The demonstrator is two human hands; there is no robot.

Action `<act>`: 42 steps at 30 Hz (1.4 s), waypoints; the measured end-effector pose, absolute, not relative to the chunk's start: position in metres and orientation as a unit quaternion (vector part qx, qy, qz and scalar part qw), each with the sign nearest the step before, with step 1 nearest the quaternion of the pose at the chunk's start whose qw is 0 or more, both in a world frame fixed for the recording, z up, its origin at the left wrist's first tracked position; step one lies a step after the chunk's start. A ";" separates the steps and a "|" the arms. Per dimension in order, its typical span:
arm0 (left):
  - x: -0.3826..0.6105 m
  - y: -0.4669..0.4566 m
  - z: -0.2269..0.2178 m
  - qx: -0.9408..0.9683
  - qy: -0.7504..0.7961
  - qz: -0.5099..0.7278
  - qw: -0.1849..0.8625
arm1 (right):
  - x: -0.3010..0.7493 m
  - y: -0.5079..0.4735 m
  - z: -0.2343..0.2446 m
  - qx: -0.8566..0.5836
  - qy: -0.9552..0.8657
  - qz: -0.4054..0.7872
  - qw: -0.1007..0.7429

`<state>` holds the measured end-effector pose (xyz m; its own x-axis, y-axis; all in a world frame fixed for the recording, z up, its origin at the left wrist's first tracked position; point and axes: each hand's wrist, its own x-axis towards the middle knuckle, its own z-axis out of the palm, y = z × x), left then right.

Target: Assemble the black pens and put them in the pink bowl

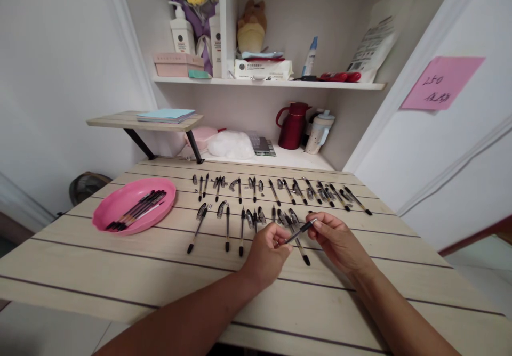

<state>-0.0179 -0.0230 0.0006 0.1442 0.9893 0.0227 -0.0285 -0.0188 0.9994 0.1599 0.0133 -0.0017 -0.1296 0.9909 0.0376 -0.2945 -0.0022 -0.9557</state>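
Observation:
A black pen is held slanted above the table between both hands. My left hand is closed round its lower end. At its upper end, the fingertips of my right hand pinch near a small pale tip; whether they grip a separate small part is hard to make out. Below the hands lies another uncapped pen. Two rows of pens, such as one at the front left, lie on the wooden table with loose clear caps and tiny parts beside them.
At the left, a pink plate holds several pens. Behind it stands a small raised shelf on black legs. A red jug and a pale tumbler stand at the back, under a loaded white shelf.

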 end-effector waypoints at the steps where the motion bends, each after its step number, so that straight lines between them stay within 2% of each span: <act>1: -0.018 -0.023 0.001 0.533 0.451 0.473 0.537 | 0.160 0.013 -0.002 -0.381 -0.458 0.596 0.538; 10: -0.020 -0.026 0.008 0.513 0.438 0.403 0.618 | 0.161 0.013 0.001 -0.389 -0.525 0.554 0.517; 12: -0.022 -0.026 0.010 0.515 0.422 0.386 0.639 | 0.171 0.019 0.002 -0.430 -0.521 0.484 0.556; 14: -0.023 -0.026 0.012 0.510 0.417 0.381 0.649 | 0.187 0.027 0.001 -0.527 -0.505 0.361 0.580; 15: -0.023 -0.025 0.012 0.504 0.418 0.383 0.651 | 0.195 0.031 0.000 -0.591 -0.508 0.287 0.558; 17: -0.023 -0.025 0.012 0.492 0.423 0.384 0.657 | 0.208 0.037 -0.004 -0.693 -0.542 0.157 0.449; 20: -0.022 -0.026 0.013 0.481 0.425 0.379 0.667 | 0.211 0.041 -0.012 -0.733 -0.608 0.061 0.297; 25: -0.022 -0.028 0.016 0.485 0.428 0.361 0.672 | 0.194 0.044 -0.021 -0.694 -0.679 -0.019 0.239; 28: -0.023 -0.028 0.015 0.493 0.428 0.360 0.667 | 0.187 0.045 -0.019 -0.666 -0.684 0.030 0.296; 32: -0.024 -0.027 0.012 0.501 0.431 0.354 0.662 | 0.177 0.038 -0.008 -0.594 -0.612 0.275 0.445; 36: -0.023 -0.027 0.011 0.502 0.440 0.354 0.656 | 0.164 0.026 0.007 -0.499 -0.499 0.462 0.537; 42: -0.021 -0.028 0.012 0.500 0.447 0.351 0.654 | 0.162 0.017 0.014 -0.419 -0.422 0.549 0.588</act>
<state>-0.0209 -0.0280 0.0124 0.3549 0.9053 -0.2334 -0.0121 0.2541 0.9671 0.1615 0.0174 0.0137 0.0417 0.9984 0.0372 -0.2913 0.0477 -0.9554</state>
